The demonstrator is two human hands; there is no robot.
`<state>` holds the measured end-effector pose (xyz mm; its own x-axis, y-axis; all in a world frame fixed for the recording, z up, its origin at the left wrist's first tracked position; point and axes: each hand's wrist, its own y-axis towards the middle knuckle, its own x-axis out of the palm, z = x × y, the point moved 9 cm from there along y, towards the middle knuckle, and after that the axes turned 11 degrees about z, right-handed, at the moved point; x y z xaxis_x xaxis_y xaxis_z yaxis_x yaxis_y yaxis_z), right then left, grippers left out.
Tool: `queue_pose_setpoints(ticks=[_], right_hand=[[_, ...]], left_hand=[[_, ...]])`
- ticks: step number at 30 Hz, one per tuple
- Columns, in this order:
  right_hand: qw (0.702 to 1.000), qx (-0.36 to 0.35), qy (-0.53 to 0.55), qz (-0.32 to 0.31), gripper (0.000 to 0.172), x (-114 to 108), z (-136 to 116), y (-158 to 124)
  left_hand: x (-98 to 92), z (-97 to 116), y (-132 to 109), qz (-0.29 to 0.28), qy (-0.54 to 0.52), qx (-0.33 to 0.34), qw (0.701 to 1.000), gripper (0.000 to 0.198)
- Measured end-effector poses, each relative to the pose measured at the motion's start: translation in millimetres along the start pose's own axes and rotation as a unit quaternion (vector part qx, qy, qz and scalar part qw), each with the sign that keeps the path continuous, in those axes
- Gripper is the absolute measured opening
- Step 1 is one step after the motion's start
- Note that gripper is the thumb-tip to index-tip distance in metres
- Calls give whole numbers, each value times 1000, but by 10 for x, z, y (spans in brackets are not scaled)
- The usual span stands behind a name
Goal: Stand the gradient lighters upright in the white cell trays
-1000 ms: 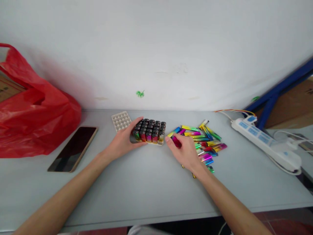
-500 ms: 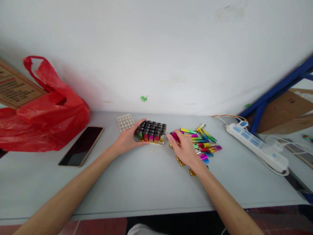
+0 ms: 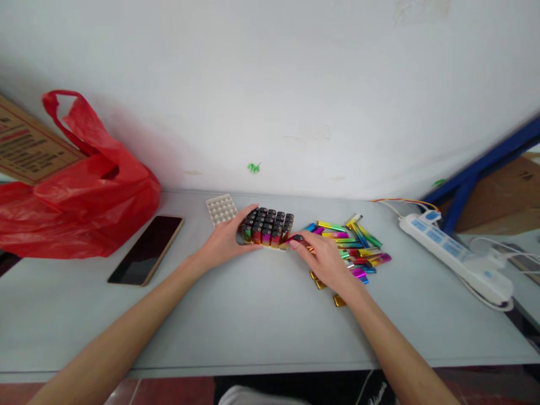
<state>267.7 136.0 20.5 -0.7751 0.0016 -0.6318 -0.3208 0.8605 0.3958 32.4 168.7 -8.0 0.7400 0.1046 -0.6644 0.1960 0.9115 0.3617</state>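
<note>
My left hand [image 3: 228,241] is wrapped round the left side of a block of upright lighters [image 3: 269,226] with black tops and shiny coloured bodies. They stand in rows in a pale tray [image 3: 280,247], of which just the front edge shows. In my right hand [image 3: 328,263], thumb and fingers pinch one dark-topped lighter [image 3: 297,238]. It lies tilted at the tray's front right corner; I cannot tell whether it touches the others. Beside and behind that hand spreads a loose pile of metallic lighters [image 3: 358,247], some hidden under the fingers.
A second pale tray [image 3: 221,210] with rows of pockets lies behind my left hand. Further left are a phone [image 3: 146,250], a red plastic bag [image 3: 93,202] and a carton [image 3: 34,143]. At right are a power strip [image 3: 455,256] with cables and a blue frame [image 3: 485,174].
My right hand has brought a lighter from the pile's edge left to the tray's front right corner. The left hand keeps its hold. The whole view has shifted slightly.
</note>
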Motion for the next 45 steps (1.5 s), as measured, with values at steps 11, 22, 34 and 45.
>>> queue_pose_setpoints(ticks=[11,22,34,45], right_hand=[[989,-82,-114,-47,21,156,-66,-26],[966,-105,-237,1,39,184,-204,70],[978,-79,-179,71,43,-340,-8,95],[970,-65,-222,-75,39,-246,601,-23]], left_hand=[[-2,31,-14,-7,2,-9,1000,104],[2,1,-29,-9,-5,-17,1000,102],[-6,261,-159,78,36,131,988,90],[294,310,323,23,107,77,991,85]])
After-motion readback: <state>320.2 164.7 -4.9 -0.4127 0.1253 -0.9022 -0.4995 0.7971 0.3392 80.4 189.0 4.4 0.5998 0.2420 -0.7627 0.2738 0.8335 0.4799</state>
